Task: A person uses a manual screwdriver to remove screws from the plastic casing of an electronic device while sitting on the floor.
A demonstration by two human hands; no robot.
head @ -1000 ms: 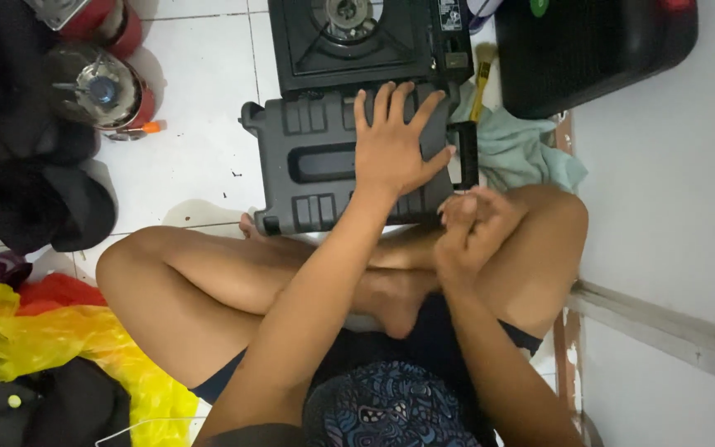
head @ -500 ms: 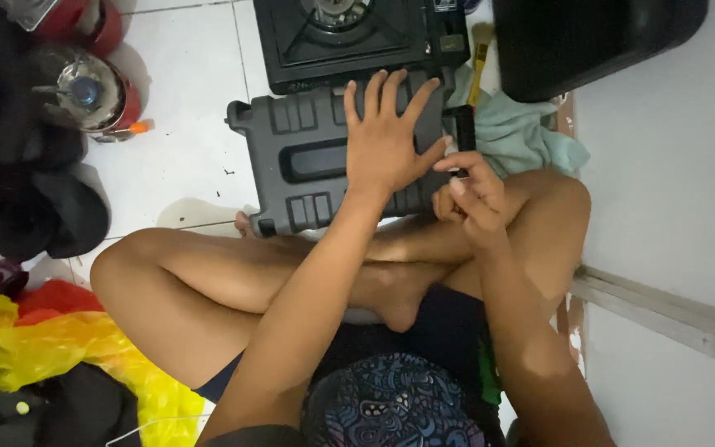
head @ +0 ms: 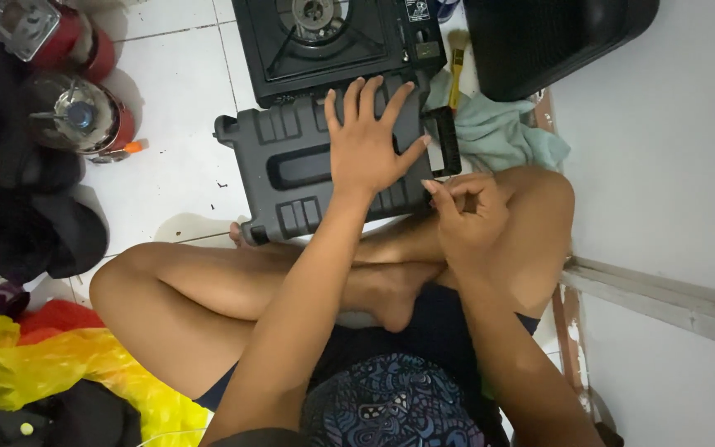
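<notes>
My left hand [head: 367,145] lies flat with its fingers [head: 356,98] spread wide, palm down on the lid of the black plastic case [head: 299,170] at the centre of the frame; nothing is gripped there, it only presses. My right hand [head: 467,217] sits just right of and below it, fingers curled in toward the palm near the case's right edge, where the black carry handle [head: 447,141] stands. Whether those fingers pinch anything small I cannot tell; they hide their own insides.

The case rests on the white tiled floor [head: 171,165], just beyond my crossed legs, its lid down. I judge the step in hand to be steadying the case while the right hand works at its handle side. The next move, as I read it, calls for firm downward pressure from the left palm and a precise fingertip reach from the right.

Just above the case, at the top centre, is a black portable gas stove [head: 324,37]. A pale green cloth [head: 498,132] lies to the right, red gas canisters [head: 76,116] at upper left, and a yellow plastic bag [head: 59,364] at lower left.
</notes>
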